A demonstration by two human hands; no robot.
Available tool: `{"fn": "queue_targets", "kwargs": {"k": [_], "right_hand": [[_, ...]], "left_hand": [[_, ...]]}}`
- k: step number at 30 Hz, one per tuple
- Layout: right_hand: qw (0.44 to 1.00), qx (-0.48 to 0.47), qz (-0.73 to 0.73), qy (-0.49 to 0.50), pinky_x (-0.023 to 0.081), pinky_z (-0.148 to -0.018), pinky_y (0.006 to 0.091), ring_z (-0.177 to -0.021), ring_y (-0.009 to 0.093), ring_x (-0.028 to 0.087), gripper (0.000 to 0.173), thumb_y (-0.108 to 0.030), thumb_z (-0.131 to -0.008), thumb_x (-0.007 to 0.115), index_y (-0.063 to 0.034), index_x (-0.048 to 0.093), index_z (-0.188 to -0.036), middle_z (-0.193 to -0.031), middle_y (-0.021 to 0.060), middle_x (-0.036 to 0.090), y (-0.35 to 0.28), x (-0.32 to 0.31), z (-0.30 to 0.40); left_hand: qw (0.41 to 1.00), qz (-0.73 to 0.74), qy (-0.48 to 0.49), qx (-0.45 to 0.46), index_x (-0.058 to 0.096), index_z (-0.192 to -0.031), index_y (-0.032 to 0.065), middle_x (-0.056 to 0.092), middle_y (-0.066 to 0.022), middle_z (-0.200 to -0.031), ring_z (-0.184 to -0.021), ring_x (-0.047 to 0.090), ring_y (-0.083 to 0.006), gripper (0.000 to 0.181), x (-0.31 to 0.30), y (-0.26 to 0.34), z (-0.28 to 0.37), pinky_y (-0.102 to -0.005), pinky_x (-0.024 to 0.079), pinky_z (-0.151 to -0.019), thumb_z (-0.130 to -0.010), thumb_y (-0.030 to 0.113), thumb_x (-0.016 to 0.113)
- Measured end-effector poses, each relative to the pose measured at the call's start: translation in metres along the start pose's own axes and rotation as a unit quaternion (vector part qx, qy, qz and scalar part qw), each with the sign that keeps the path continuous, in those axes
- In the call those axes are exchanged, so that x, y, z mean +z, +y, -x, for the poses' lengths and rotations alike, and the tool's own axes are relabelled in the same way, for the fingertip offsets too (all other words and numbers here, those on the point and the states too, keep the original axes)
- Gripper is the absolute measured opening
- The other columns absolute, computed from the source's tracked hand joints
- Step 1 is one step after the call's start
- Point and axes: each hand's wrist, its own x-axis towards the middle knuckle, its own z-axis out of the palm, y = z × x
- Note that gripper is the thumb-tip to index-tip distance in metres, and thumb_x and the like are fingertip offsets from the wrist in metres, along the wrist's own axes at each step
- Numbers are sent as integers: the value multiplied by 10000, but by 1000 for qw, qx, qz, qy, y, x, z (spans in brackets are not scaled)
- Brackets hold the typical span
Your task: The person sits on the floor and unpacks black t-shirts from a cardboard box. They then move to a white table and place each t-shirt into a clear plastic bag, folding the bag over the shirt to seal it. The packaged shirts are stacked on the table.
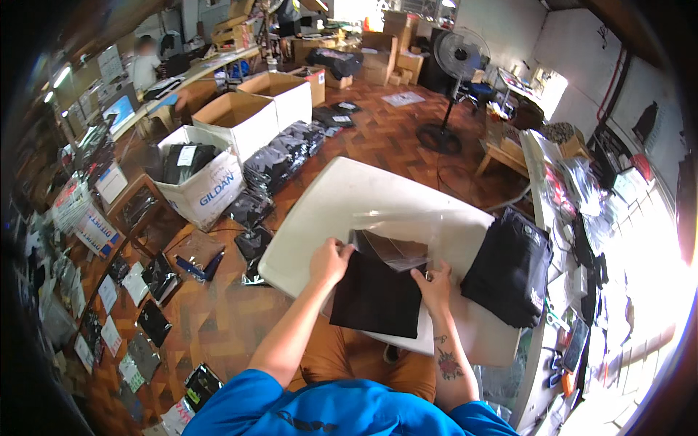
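Note:
A folded black garment (pixel 376 300) lies over the near edge of a white table (pixel 322 207), its far end inside the mouth of a clear plastic bag (pixel 398 223). My left hand (pixel 331 262) pinches the bag and garment at the left edge. At the right edge, my right hand (pixel 434 283) has its thumb on the garment and its fingers by the bag's side; how firmly it grips is unclear. A stack of folded black garments (pixel 510 267) sits on the table's right end.
Left of the table stand an open carton (pixel 202 191) and a row of black plastic packages (pixel 283 155). Packed items lie on the floor. A pedestal fan (pixel 461 54) stands beyond. A cluttered shelf (pixel 537 349) borders the right. Another person (pixel 144 64) is at far left.

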Motion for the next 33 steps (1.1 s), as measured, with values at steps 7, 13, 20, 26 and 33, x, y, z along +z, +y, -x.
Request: {"fn": "queue_targets", "kwargs": {"k": [7,13,20,26,33], "right_hand": [[990,-17,-136,-27,488,-736,289,-833,152,588,771,65,-783,687,-67,301,-1438,-901,92,619,6,6,37],[998,20,-40,50,471,-701,291,-720,164,563,534,-76,-851,689,-35,441,-1323,-815,62,607,-8,10,20],[774,321,-542,-60,520,-776,348,-817,214,624,431,-142,-909,650,45,498,-1266,-928,98,659,9,-29,44],[631,349,-657,-221,566,-791,344,-858,215,689,231,-224,-935,585,-22,667,-1012,-955,122,714,-20,-41,-22],[710,37,-699,-78,538,-621,305,-670,168,603,127,-184,-922,596,-67,592,-873,-788,26,598,-105,-101,-84]], "left_hand": [[981,58,-184,18,623,-1082,-29,700,-200,-865,-824,687,-335,443,-19,-12,29,-408,528,-736,-792,274,765],[995,-54,-75,-31,667,-824,-10,669,-223,-749,-725,665,-371,419,-7,10,10,-430,515,-670,-873,406,657],[814,379,-359,-252,653,-932,86,653,-17,-822,-713,605,-112,346,-59,-19,32,-301,492,-616,-929,426,585],[695,558,-357,-280,636,-952,75,640,-17,-848,-667,580,-106,228,-36,26,-10,-247,472,-566,-979,261,505],[590,728,-332,-109,564,-787,106,417,66,-545,-449,366,-35,266,-83,96,-80,-180,289,-402,-970,298,543]]}}
